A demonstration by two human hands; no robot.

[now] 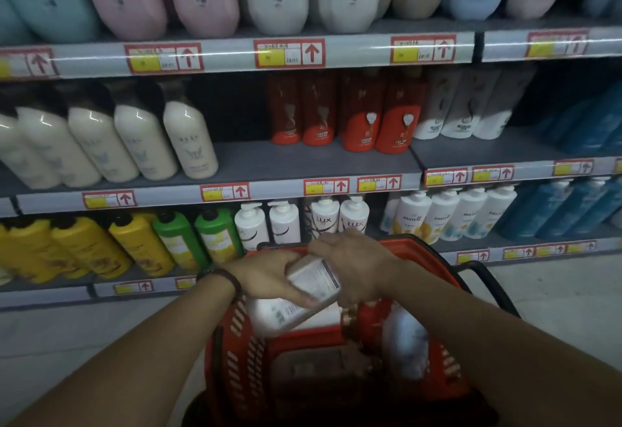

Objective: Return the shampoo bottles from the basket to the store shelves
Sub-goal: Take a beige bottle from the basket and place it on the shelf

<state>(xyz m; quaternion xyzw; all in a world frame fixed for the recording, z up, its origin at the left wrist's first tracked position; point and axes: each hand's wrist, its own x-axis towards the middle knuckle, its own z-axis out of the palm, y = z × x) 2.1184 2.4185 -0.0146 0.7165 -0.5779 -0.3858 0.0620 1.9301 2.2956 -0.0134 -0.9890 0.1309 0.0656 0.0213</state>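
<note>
Over the red basket [235,342] a white shampoo bottle [313,280] lies tilted, its printed back label facing up. My left hand [269,275] holds it from the left, thumb along its lower edge. My right hand [356,265] grips it from the right, fingers curled round its end. Inside the basket lie another white bottle [279,317], a red bottle [370,324] and a pale bottle [404,342]. The shelves [303,160] stand straight ahead.
The middle shelf has a bare gap [242,154] between cream bottles [190,140] and red bottles [377,123]. Below stand yellow, green, white Lux [324,221] and Pantene bottles. The basket's black handle [488,283] sticks out to the right. Pale floor lies on both sides.
</note>
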